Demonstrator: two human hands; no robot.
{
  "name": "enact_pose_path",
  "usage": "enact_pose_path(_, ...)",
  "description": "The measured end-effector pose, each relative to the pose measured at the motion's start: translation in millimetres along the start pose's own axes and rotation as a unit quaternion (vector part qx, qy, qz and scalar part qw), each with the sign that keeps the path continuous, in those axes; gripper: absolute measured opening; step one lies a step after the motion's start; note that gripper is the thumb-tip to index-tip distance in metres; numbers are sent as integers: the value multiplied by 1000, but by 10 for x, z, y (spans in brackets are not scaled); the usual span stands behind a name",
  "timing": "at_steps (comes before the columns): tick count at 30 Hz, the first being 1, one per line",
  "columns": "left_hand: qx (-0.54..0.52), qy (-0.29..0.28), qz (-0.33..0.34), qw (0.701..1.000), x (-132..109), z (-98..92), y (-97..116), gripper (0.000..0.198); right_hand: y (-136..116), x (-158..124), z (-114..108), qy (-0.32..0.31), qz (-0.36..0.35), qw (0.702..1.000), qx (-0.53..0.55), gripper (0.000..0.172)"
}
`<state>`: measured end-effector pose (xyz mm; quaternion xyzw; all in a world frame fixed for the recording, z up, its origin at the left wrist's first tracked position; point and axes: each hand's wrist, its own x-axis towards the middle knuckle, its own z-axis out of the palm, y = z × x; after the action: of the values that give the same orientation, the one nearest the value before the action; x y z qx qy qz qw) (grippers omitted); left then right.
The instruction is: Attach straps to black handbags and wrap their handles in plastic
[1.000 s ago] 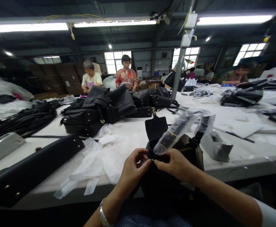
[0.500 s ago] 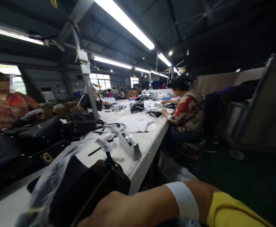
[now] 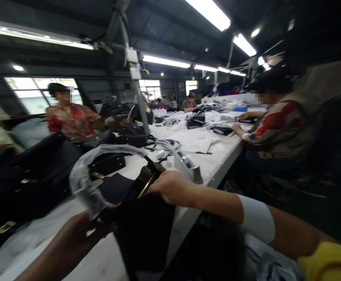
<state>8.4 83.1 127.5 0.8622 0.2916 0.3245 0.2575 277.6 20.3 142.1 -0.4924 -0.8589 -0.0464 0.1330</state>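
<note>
A black handbag [image 3: 142, 230] hangs over the near edge of the white table [image 3: 217, 164], its handle wrapped in clear plastic [image 3: 84, 183]. My right hand [image 3: 173, 187] grips the bag's top rim on the right side, fingers curled over it. My left hand [image 3: 76, 234] is blurred and holds the bag's left side near the plastic-wrapped handle. A white band sits on my right forearm.
A heap of black handbags [image 3: 38, 171] lies on the table to the left. A tape dispenser [image 3: 188, 166] stands just beyond my right hand. A metal post [image 3: 135, 89] rises from the table. A person [image 3: 278, 125] works at the right edge; others [image 3: 68, 117] sit across.
The view has swung to the right along the table and partly back. Both hands have gone from pinching a small part at the bag's top to gripping the bag at its sides.
</note>
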Motion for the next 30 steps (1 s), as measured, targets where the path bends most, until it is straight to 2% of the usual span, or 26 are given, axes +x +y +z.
enact_pose_path(1,-19,-30,-38,999,-25,-38,24,19,66,25,-6,14,-10,1000,14,41)
enact_pose_path(3,-18,-47,-64,997,-41,-45,51,23,156,39,42,34,-21,999,36,38)
enact_pose_path(6,28,-44,-48,997,-35,23,32,24,183,-56,216,33,-26,997,64,30)
enact_pose_path(9,46,-70,-26,996,-59,78,-2,18,151,-224,387,28,-28,996,80,34)
enact_pose_path(11,19,-75,-20,997,-95,101,-22,19,107,-321,450,69,-37,994,83,35)
enact_pose_path(13,-28,-68,-15,997,-143,129,-37,25,15,-398,484,135,-37,986,89,33)
enact_pose_path(16,-63,-28,-12,998,-236,217,-30,30,-241,-500,562,240,2,962,133,28)
enact_pose_path(17,-62,-5,-14,998,-270,262,-15,30,-348,-529,611,251,21,953,167,25)
enact_pose_path(19,-57,44,-17,997,-335,371,42,30,-565,-559,746,204,76,942,255,21)
enact_pose_path(21,-57,85,-16,995,-386,489,130,33,-764,-534,902,105,135,922,346,28)
enact_pose_path(23,-58,112,-17,992,-414,583,234,36,-929,-456,1038,24,180,885,429,38)
enact_pose_path(24,-62,121,-19,991,-420,613,279,38,-997,-405,1092,2,195,861,469,41)
enact_pose_path(26,-86,115,-20,989,-417,634,317,34,-1103,-307,1171,-7,221,811,541,43)
enact_pose_path(28,-145,121,-42,981,-394,616,247,26,-1166,-239,1225,0,251,769,588,46)
enact_pose_path(30,-214,209,-109,948,-344,583,63,30,-1191,-215,1271,1,276,749,603,51)
